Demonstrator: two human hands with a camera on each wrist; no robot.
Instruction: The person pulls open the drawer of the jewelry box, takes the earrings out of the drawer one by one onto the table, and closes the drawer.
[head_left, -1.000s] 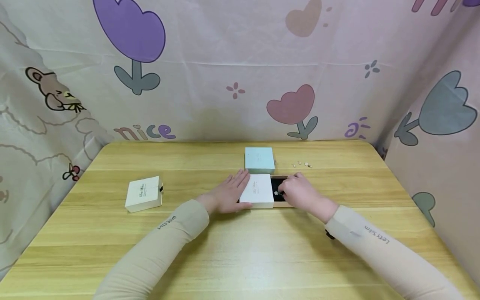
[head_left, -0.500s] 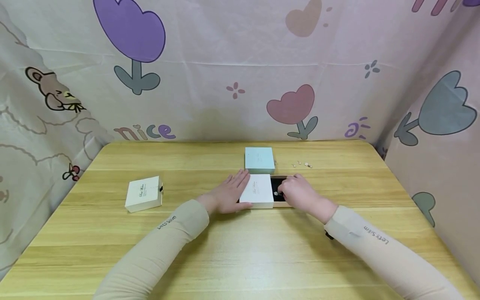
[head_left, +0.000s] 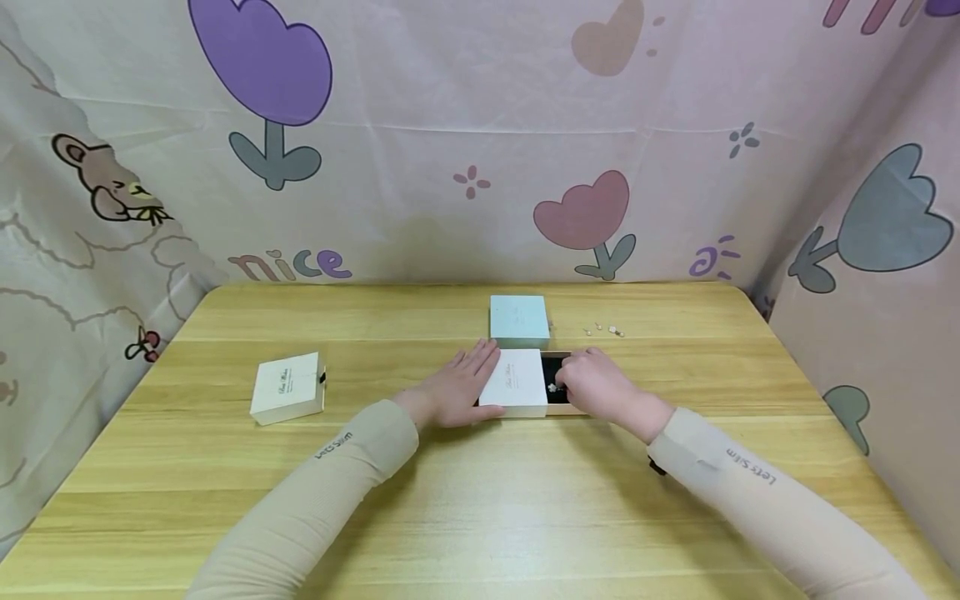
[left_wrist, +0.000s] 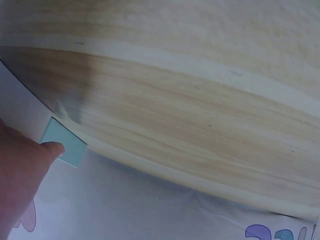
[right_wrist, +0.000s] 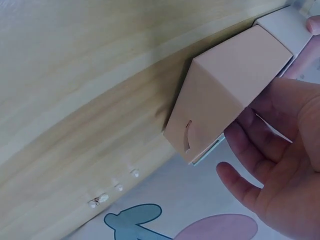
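A white box sleeve (head_left: 513, 383) lies mid-table with its drawer (head_left: 562, 409) slid partly out to the right, showing a black lining (head_left: 551, 369). My left hand (head_left: 453, 396) rests against the sleeve's left end, fingers straight and thumb along the near edge. Curled fingers of my right hand (head_left: 600, 383) reach into the drawer, right beside a small silver jewellery piece (head_left: 552, 387). Whether they pinch it is hidden. The right wrist view shows the drawer's pale pink outside (right_wrist: 240, 65) and the right hand's outer fingers (right_wrist: 245, 182) loosely bent.
Just behind the white sleeve stands a pale blue box (head_left: 519, 319). Several tiny jewellery pieces (head_left: 614, 330) lie on the wooden table (head_left: 495, 508) to its right. Another white box (head_left: 288, 387) with a black tab sits far left. A patterned cloth (head_left: 420, 183) hangs behind.
The right hand and forearm have shifted very slightly, and the silver piece by its fingertips looks a little different. The left hand and the boxes stay in place.
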